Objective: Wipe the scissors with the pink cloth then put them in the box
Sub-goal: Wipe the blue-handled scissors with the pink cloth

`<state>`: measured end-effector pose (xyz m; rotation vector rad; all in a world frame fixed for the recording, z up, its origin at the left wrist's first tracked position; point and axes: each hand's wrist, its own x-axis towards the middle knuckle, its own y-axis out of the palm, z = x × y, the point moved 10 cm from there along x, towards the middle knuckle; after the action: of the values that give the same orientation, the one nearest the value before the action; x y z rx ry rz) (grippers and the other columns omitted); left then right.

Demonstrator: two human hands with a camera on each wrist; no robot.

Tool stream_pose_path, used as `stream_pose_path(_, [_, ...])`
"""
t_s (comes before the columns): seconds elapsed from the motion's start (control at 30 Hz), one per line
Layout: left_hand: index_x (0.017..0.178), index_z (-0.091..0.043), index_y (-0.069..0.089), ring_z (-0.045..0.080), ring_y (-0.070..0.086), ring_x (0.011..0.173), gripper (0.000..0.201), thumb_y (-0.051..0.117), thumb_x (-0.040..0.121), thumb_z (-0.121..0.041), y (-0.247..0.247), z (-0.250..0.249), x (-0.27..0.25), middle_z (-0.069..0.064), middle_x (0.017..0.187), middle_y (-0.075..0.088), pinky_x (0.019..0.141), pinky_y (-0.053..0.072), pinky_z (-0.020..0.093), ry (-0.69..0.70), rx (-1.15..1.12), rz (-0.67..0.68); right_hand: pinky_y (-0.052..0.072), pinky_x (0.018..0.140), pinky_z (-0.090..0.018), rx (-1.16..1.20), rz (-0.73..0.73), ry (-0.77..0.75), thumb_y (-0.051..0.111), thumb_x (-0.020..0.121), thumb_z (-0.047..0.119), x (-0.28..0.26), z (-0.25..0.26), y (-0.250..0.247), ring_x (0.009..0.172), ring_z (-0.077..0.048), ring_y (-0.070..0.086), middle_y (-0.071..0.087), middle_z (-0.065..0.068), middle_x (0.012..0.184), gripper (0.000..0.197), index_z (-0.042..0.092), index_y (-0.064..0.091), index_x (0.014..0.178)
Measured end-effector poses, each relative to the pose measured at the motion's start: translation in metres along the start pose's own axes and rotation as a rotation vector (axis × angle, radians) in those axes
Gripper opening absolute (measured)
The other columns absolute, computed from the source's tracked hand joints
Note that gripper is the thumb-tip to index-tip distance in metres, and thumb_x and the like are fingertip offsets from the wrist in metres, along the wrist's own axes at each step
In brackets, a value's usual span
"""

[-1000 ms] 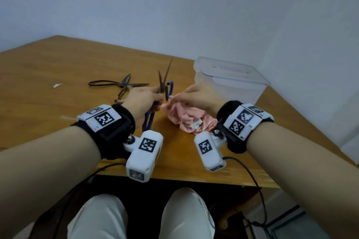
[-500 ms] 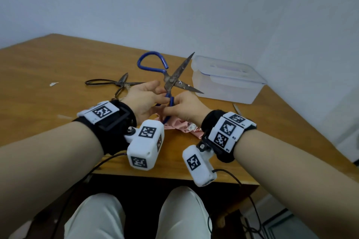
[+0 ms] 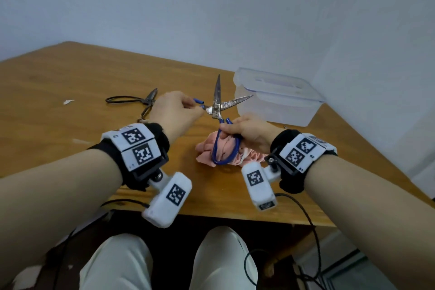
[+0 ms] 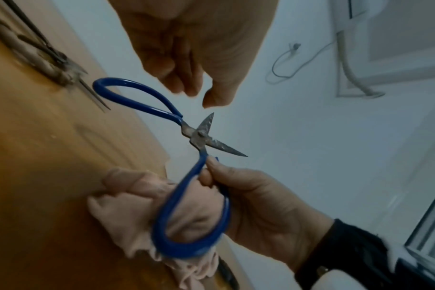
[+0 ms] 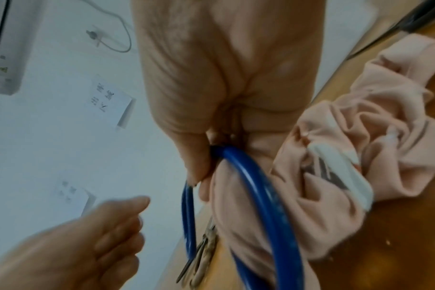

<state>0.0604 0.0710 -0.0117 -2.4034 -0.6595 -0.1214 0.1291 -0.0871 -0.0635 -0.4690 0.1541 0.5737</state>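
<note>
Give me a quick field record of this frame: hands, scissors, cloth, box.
left hand: open, beside the upper blue handle, gripping nothing
right hand: pinches the lower handle loop of the blue scissors
blue scissors: lifted, blades spread, rusty
pink cloth: crumpled on the table, under the held loop
box: clear, lid on, right side of table
black scissors: flat on table, beyond left hand

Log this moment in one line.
right hand: grips blue-handled scissors, blades open | left hand: loose beside other handle | pink cloth: on table below scissors | box: lid on, scissors not in
</note>
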Motion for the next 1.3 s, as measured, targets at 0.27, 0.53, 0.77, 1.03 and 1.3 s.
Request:
stream_pose_path(0.27, [0.118, -0.021, 0.060, 0.021, 0.057, 0.104, 0.041, 0.072, 0.081, -0.036, 0.049, 0.011, -0.002, 0.001, 0.118, 0.062, 0.093, 0.043, 0.036, 0.116, 0.475, 0.429, 0.056, 0.056, -0.025, -0.022, 0.248, 0.102, 0.061, 0.090, 0.009, -0.011, -0.014, 0.015, 0.053, -0.016, 0.063, 0.066, -0.009, 0.061, 0.020, -0.002, 0.064, 0.074])
stream_pose_path(0.53, [0.062, -0.017, 0.055, 0.016, 0.054, 0.061, 0.029, 0.065, 0.089, -0.023, 0.053, 0.014, -0.010, -0.001, 0.064, 0.054, 0.056, 0.042, 0.029, 0.133, 0.353, 0.410, 0.054, 0.088, -0.033, -0.041, -0.397, 0.073, 0.073, 0.082, 0.028, -0.004, -0.015, -0.073, 0.083, -0.019, 0.065, 0.069, -0.013, 0.097, 0.025, 0.004, 0.066, 0.086])
stream_pose_path(0.77, [0.060, -0.011, 0.057, 0.018, 0.050, 0.053, 0.031, 0.068, 0.087, -0.023, 0.067, 0.025, -0.022, 0.004, 0.057, 0.053, 0.055, 0.041, 0.027, -0.085, 0.125, 0.504, 0.052, 0.093, -0.032, -0.125, -0.845, -0.397, 0.061, 0.078, -0.001, -0.043, 0.049, -0.120, 0.097, -0.015, 0.063, 0.065, 0.000, 0.105, 0.038, 0.013, 0.067, 0.113])
stream_pose_path(1.03, [0.085, -0.002, 0.071, 0.017, 0.055, 0.054, 0.036, 0.061, 0.092, -0.035, 0.074, 0.034, -0.027, 0.004, 0.062, 0.063, 0.060, 0.048, 0.028, -0.140, 0.024, 0.497, 0.046, 0.049, -0.013, -0.151, -0.437, -0.186, 0.077, 0.078, 0.010, -0.016, 0.027, -0.053, 0.055, -0.004, 0.062, 0.064, 0.000, 0.066, 0.010, 0.003, 0.071, 0.083])
stream_pose_path(1.3, [0.068, -0.009, 0.066, 0.014, 0.053, 0.049, 0.038, 0.063, 0.090, -0.040, 0.078, 0.037, -0.031, 0.000, 0.055, 0.059, 0.053, 0.044, 0.025, -0.076, 0.063, 0.527, 0.057, 0.061, -0.020, -0.181, -0.236, -0.255, 0.075, 0.080, 0.010, -0.009, 0.035, -0.005, 0.065, -0.012, 0.068, 0.070, -0.011, 0.081, 0.010, 0.011, 0.068, 0.074])
